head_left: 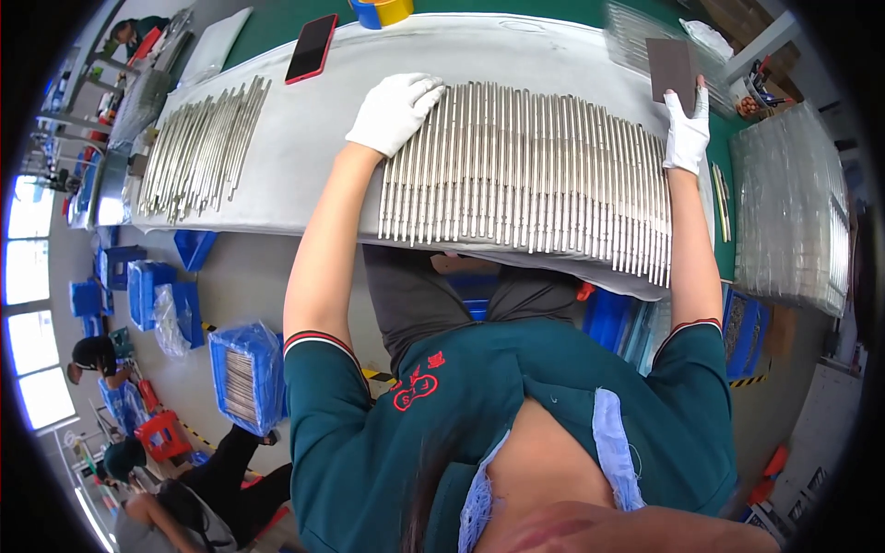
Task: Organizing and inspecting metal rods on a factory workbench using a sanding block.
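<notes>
A long row of slim silver metal rods (525,175) lies side by side on the white-covered table. My left hand (395,112), in a white glove, rests flat at the row's upper left corner, its fingers stretched out and touching the rods there. Beyond the row's right end, my right hand (687,134) holds a dark brown rectangular sheet (671,69). Its glove leaves some fingertips bare. A second, looser group of metal rods (205,152) lies at the left of the table.
A red-edged phone (312,49) and rolls of tape (381,11) are at the back. Clear plastic trays (791,207) are stacked at the right. A blue-lined crate (246,378) stands on the floor at left, with co-workers (175,493) farther off.
</notes>
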A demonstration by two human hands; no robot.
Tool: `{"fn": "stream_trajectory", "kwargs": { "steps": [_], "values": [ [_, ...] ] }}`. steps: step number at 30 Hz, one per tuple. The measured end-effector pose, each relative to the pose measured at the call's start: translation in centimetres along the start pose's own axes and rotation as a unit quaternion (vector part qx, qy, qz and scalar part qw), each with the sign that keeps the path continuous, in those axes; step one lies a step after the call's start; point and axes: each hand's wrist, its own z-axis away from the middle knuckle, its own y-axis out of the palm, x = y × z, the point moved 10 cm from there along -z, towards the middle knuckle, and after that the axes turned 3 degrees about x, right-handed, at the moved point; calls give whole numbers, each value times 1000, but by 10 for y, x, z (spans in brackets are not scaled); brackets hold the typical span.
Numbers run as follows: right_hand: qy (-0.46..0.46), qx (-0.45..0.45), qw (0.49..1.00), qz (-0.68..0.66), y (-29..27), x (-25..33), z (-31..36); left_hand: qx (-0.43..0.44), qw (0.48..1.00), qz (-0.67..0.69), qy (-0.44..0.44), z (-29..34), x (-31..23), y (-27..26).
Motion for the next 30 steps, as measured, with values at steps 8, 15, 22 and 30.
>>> {"fn": "stream_trajectory", "kwargs": {
  "steps": [8,15,22,30],
  "values": [
    [22,1,1000,1,-3,2,1,54,995,37,-70,-16,11,27],
    [28,14,999,-25,3,14,5,48,996,11,-69,-35,-15,34],
    [4,17,1000,-17,1,15,5,91,993,36,-72,-44,-21,51],
    [5,17,999,-44,3,-18,-2,66,995,35,-69,-65,-50,57]
  ]
}}
